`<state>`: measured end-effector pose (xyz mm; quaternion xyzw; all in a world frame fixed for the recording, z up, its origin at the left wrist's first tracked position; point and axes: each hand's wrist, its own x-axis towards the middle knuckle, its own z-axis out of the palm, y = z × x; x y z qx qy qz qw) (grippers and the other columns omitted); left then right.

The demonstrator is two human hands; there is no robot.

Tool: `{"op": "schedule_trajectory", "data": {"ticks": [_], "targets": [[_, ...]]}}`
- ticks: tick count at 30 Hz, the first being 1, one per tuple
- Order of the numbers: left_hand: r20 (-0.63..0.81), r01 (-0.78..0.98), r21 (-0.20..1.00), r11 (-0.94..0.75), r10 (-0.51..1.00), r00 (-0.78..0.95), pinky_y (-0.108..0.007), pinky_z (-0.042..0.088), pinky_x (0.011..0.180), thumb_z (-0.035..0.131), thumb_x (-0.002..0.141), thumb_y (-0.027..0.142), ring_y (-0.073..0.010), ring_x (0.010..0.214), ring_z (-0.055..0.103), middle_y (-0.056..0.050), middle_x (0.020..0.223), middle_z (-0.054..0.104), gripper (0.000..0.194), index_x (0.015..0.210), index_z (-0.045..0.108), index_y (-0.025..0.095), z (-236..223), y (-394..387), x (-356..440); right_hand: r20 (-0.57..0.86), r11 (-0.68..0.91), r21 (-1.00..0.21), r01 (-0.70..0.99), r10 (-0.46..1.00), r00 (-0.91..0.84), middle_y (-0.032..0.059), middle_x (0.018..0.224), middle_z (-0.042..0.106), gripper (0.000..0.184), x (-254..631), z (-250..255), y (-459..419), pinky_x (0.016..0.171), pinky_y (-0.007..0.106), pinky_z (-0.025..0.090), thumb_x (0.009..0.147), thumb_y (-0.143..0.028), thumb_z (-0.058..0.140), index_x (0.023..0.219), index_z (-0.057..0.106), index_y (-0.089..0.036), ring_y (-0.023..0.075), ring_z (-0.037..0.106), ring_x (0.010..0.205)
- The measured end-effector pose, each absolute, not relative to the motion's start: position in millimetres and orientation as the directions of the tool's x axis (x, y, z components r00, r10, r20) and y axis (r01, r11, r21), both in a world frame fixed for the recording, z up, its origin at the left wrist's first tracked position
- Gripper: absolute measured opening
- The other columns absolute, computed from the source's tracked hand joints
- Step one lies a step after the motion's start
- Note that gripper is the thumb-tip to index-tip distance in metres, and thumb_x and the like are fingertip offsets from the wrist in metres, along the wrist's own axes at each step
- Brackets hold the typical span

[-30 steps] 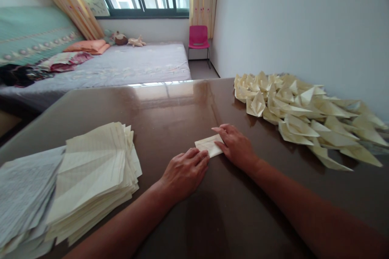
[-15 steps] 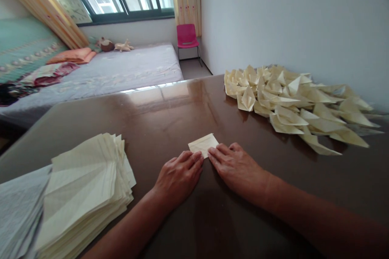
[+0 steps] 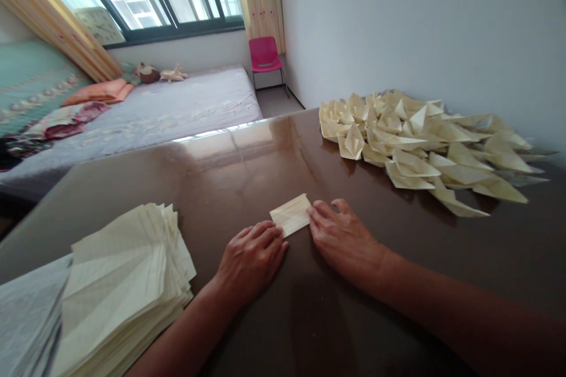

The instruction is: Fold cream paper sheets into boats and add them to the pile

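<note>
A small cream folded paper (image 3: 289,216) lies on the brown table in front of me, with crease lines across its upper layer. At its lower left corner, my left hand (image 3: 254,253) has its fingers closed together on the edge. My right hand (image 3: 340,235) holds the right edge with its fingertips, one finger raised and bent away from the rest. Both thumbs are mostly hidden. To the right, beyond my right hand, spreads a pile of folded paper boats (image 3: 415,141) in the same cream paper.
A thick stack of cream paper sheets (image 3: 119,283) stands at the left, beside greyish sheets (image 3: 30,312). The glossy brown table (image 3: 230,182) reaches toward a bed (image 3: 198,94). A pink chair (image 3: 265,56) stands by the white wall.
My hands have moved apart along the paper's near edge, the left toward its left corner and the right to its right side. The view has shifted slightly.
</note>
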<state>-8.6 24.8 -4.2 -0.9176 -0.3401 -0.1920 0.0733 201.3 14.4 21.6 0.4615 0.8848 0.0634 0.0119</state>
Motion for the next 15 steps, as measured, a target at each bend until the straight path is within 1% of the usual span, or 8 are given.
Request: {"op": "schedule_trajectory", "data": {"ticks": [3,5,8,10,12,15], "targets": [[0.344,0.641,0.021,-0.767,0.608,0.716,-0.035,0.049,0.093,0.050,0.092,0.022,-0.0206,0.108,0.060,-0.004,0.102,0.068,0.016,0.096,0.064,0.018,-6,27,-7,0.106,0.649,0.080,0.757,0.749,-0.654,0.0142,0.124,0.060,0.032,195,11,13,0.088,0.044,0.038,0.093,-0.017,0.046,0.123,0.057,-0.012,0.0251,0.050,0.112],[0.285,0.650,0.040,-0.759,0.632,0.720,-0.038,0.046,0.100,0.048,0.092,0.022,-0.0218,0.113,0.057,-0.007,0.106,0.065,0.017,0.096,0.063,0.017,-7,28,-6,0.116,0.670,0.060,0.740,0.732,-0.672,0.0131,0.131,0.057,0.037,193,5,13,0.088,0.044,0.039,0.094,-0.018,0.044,0.129,0.052,-0.012,0.0248,0.050,0.113],[0.225,0.683,0.065,-0.728,0.677,0.701,-0.041,0.045,0.102,0.046,0.093,0.023,-0.0232,0.117,0.054,-0.009,0.112,0.062,0.017,0.096,0.062,0.017,-9,29,-5,0.105,0.623,0.073,0.779,0.772,-0.627,0.0138,0.135,0.054,0.039,195,2,17,0.088,0.046,0.039,0.094,-0.017,0.044,0.131,0.051,-0.012,0.0265,0.050,0.115],[0.208,0.709,0.076,-0.701,0.706,0.677,-0.041,0.047,0.099,0.043,0.094,0.024,-0.0226,0.114,0.056,-0.009,0.116,0.060,0.019,0.093,0.061,0.018,-10,29,-6,0.099,0.573,0.095,0.814,0.808,-0.580,0.0157,0.136,0.053,0.040,199,1,23,0.087,0.047,0.039,0.092,-0.015,0.044,0.131,0.051,-0.010,0.0278,0.049,0.117],[0.207,0.723,0.087,-0.685,0.722,0.660,-0.041,0.047,0.099,0.042,0.094,0.024,-0.0221,0.115,0.056,-0.009,0.121,0.059,0.020,0.091,0.060,0.019,-11,30,-8,0.094,0.537,0.112,0.836,0.832,-0.547,0.0170,0.137,0.052,0.040,203,0,29,0.088,0.047,0.040,0.092,-0.013,0.044,0.130,0.052,-0.009,0.0284,0.049,0.117],[0.223,0.729,0.094,-0.678,0.728,0.648,-0.041,0.045,0.102,0.043,0.094,0.027,-0.0230,0.122,0.052,-0.008,0.127,0.058,0.020,0.099,0.060,0.019,-13,33,-10,0.108,0.535,0.135,0.834,0.829,-0.549,0.0185,0.135,0.054,0.039,204,0,32,0.091,0.049,0.038,0.092,-0.012,0.043,0.129,0.053,-0.007,0.0288,0.047,0.120]]}}
